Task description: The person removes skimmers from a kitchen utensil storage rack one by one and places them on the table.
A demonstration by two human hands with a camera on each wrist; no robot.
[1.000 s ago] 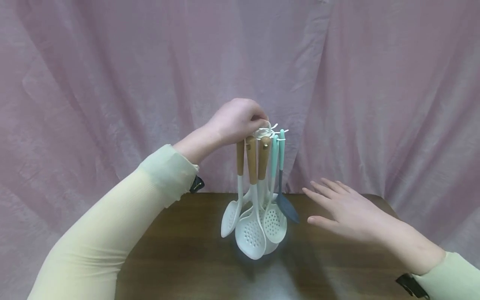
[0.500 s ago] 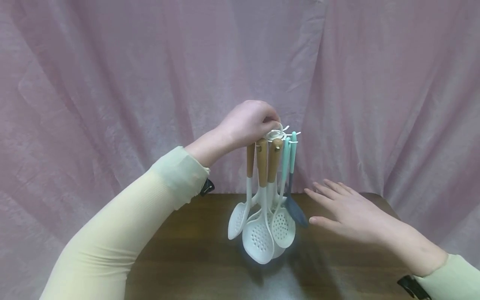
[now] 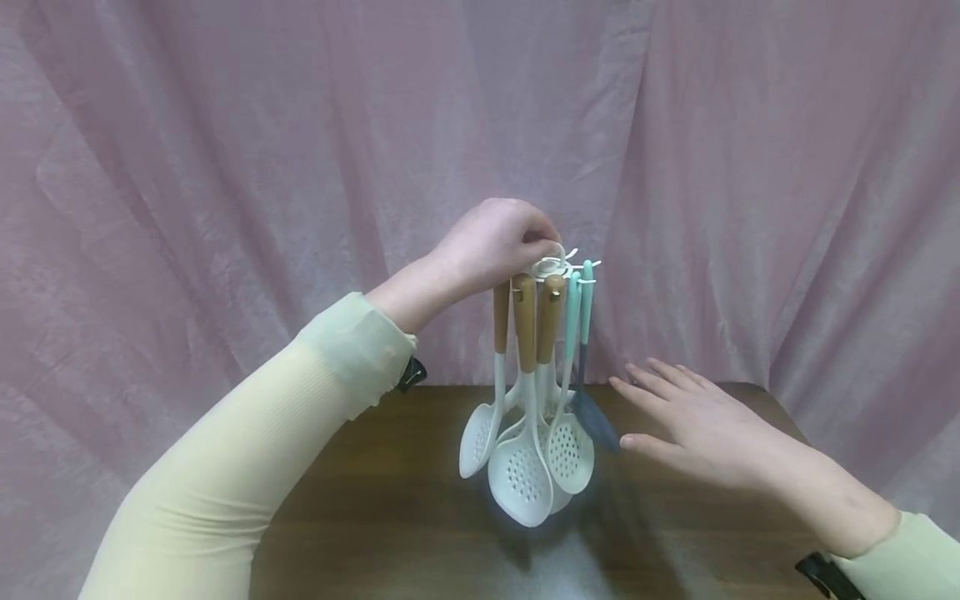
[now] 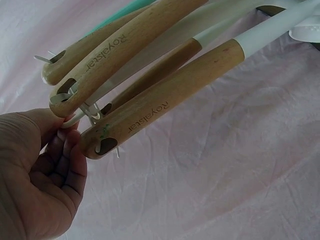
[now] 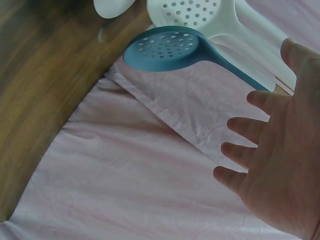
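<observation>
Left grip: the left hand [image 3: 491,242] curls its fingers [image 4: 67,162] round the white ring [image 3: 551,267] at the top of the hanging utensil rack [image 3: 536,379].
Hanging load: below that ring, wooden-handled utensils [image 4: 150,112] hang from small hooks beside two mint-handled ones [image 3: 577,312]; their white slotted heads [image 3: 521,475] cluster just above the wooden table [image 3: 360,517].
Right hand: the right hand [image 3: 701,429] is spread flat, fingers straight, holding nothing, just beside the blue slotted spoon head [image 5: 165,48] on the rack's right side.
Backdrop: pink cloth [image 3: 225,167] drapes behind the table.
Doing it well: as I judge it, keep the ring hooked deep in the curled fingers and the rack vertical, so the utensils do not swing or slip off their hooks; the flat right hand is well placed to steady the heads.
</observation>
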